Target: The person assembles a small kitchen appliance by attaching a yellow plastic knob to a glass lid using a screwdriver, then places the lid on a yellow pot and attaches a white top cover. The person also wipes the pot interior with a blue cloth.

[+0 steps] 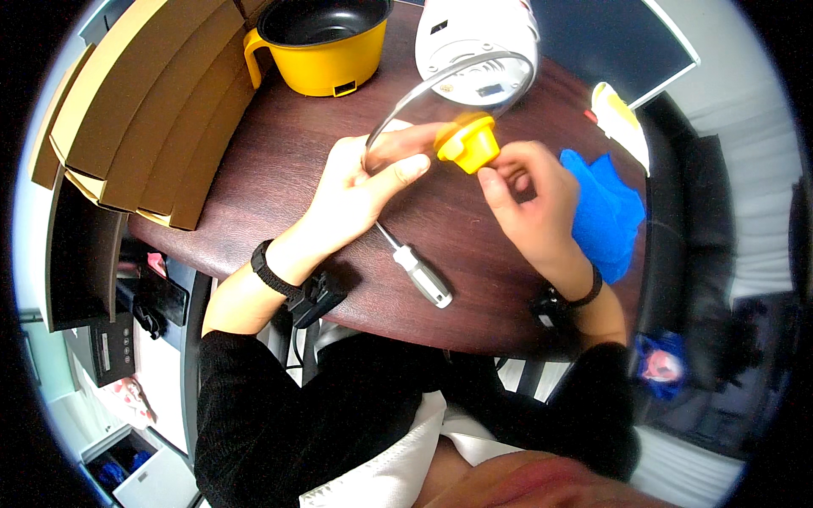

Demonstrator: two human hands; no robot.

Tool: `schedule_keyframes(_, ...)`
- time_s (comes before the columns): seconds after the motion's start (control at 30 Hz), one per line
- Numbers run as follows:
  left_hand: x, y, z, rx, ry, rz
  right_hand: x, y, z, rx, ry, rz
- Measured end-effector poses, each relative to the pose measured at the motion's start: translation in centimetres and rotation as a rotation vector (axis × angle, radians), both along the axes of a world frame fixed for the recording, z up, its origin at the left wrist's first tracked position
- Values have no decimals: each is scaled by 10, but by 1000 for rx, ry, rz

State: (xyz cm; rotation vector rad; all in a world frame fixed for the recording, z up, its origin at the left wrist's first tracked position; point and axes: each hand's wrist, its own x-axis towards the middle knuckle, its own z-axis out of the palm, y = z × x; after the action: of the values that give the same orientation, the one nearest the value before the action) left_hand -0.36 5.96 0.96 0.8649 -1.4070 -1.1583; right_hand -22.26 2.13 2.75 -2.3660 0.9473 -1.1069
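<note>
My right hand (538, 203) pinches a small yellow plastic piece (474, 151) with a round rim, raised above the table. My left hand (364, 182) has its thumb and index finger apart, the index finger reaching to the piece's blurred left side. Its other fingers are mostly hidden. A grey cord (415, 91) loops down from the white appliance (477, 59) to my left hand, passing against it. Below that hand is a screwdriver (423, 276) with a grey-white handle; its shaft's upper end is hidden by the hand.
A yellow pot (326, 55) with a black inside stands at the far left of the brown table (279, 182), beside a cardboard box (157, 110). To the right lie a blue cloth (605, 212) and a white-and-yellow item (618, 118). A dark panel (610, 42) stands behind.
</note>
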Motion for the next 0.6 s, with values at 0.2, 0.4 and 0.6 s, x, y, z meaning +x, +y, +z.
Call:
schedule_keyframes(0.2,0,0,1,-20,19,-6,5,-12,0,-576,143,-8)
schedule_keyframes(0.4,-1,1,-1,-66,-67,-50,2,-9,-4,-316,136,-20)
schedule_keyframes(0.6,1,-1,-7,-239,-171,42,7,0,-6,721,-327,202)
